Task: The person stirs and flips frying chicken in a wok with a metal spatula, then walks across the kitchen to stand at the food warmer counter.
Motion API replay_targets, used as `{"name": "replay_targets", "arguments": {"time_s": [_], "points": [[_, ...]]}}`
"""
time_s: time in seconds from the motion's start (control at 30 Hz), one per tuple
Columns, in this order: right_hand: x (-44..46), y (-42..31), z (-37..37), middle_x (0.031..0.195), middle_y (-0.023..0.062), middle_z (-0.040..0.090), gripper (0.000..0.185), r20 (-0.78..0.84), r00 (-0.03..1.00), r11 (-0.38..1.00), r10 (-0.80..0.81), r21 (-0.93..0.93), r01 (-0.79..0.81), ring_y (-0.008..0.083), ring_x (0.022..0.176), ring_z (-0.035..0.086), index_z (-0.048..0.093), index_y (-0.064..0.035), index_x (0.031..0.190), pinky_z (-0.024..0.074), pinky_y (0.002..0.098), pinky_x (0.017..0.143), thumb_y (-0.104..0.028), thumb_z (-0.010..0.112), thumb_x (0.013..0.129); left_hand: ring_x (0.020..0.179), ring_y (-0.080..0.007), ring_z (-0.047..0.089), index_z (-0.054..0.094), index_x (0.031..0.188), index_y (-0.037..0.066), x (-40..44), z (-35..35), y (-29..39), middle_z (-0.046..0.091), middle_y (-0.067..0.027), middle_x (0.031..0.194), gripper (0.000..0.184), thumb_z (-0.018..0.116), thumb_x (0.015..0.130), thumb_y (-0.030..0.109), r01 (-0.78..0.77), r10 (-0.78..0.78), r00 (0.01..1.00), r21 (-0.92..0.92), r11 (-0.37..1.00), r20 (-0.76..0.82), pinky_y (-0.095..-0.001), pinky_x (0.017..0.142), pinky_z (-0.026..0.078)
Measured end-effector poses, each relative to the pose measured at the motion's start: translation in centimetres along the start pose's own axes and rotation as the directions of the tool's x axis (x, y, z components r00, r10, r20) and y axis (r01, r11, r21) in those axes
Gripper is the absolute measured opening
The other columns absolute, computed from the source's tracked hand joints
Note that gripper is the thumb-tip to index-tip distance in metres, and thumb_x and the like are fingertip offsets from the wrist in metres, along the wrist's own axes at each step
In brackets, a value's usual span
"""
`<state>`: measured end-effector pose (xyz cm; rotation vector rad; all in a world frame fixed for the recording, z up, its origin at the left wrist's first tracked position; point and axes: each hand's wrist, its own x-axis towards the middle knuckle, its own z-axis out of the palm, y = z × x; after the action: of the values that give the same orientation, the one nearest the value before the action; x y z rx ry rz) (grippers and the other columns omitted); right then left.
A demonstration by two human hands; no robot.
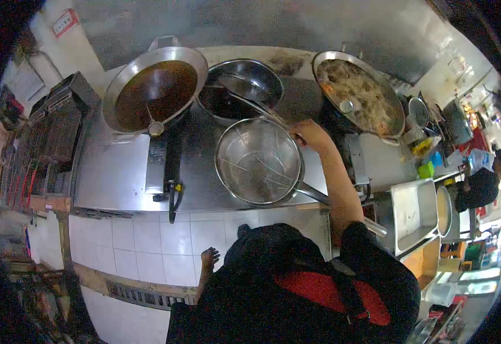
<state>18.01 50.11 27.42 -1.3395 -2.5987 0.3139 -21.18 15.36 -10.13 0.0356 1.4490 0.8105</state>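
Note:
My right hand [310, 136] is closed around the handle of a long-handled metal utensil [262, 109]. The utensil's head reaches into a steel bowl [273, 80] with dark contents; its exact kind is hard to make out. Just below that hand, a large round mesh strainer [258, 162] rests in front of the bowl, its long handle [374, 227] passing under my right forearm. My left hand [209, 258] hangs low over the tiled floor, fingers apart, with nothing in it.
A wide pan of brown liquid [158, 92] stands at the left, with a small ladle [156, 128] at its rim. Food bubbles in a pan of frothing oil [359, 92] at the right. Beyond it are a metal tray [413, 215] and another person [482, 186].

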Motion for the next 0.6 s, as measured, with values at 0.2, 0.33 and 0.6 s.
{"name": "replay_targets", "arguments": {"time_s": [0.2, 0.33, 0.6], "points": [[-6.0, -6.9, 1.1, 0.07, 0.0075, 0.057, 0.024, 0.286, 0.854, 0.005, 0.434, 0.948, -0.32, 0.0148, 0.054, 0.054, 0.054, 0.0004, 0.083, 0.0459, 0.0268, 0.052, -0.022, 0.046, 0.082, 0.065, -0.0229, 0.057, 0.052, 0.09, 0.004, -0.5, -0.5, 0.5, 0.058, -0.0108, 0.082, 0.028, 0.048, 0.077, 0.029, 0.095, -0.095, 0.995, 0.004, 0.995, -0.03, -0.0325, 0.052, 0.043], [-9.1, -10.9, 1.6, 0.073, 0.01, 0.057, 0.027, 0.301, 0.857, -0.156, 0.419, 0.953, -0.259, 0.0183, 0.061, 0.056, 0.05, 0.0041, 0.092, 0.0467, 0.0272, 0.057, -0.021, 0.047, 0.082, 0.066, -0.023, 0.057, 0.052, 0.092, 0.004, 0.1, -0.7, 0.0, 0.058, -0.0112, 0.083, 0.03, 0.047, 0.077, 0.03, 0.105, -0.104, 0.994, 0.041, 0.994, -0.025, -0.0327, 0.052, 0.043], [-7.6, -12.7, 2.3, 0.07, 0.0101, 0.055, 0.023, 0.261, 0.844, 0.051, 0.468, 0.946, -0.321, 0.0191, 0.06, 0.054, 0.05, 0.001, 0.092, 0.0441, 0.0285, 0.053, -0.016, 0.054, 0.077, 0.069, -0.026, 0.057, 0.052, 0.092, 0.005, -1.1, -0.2, 0.0, 0.058, -0.0125, 0.083, 0.03, 0.047, 0.078, 0.031, 0.015, -0.016, 0.998, 0.006, 1.0, 0.066, -0.0362, 0.057, 0.045]]}}
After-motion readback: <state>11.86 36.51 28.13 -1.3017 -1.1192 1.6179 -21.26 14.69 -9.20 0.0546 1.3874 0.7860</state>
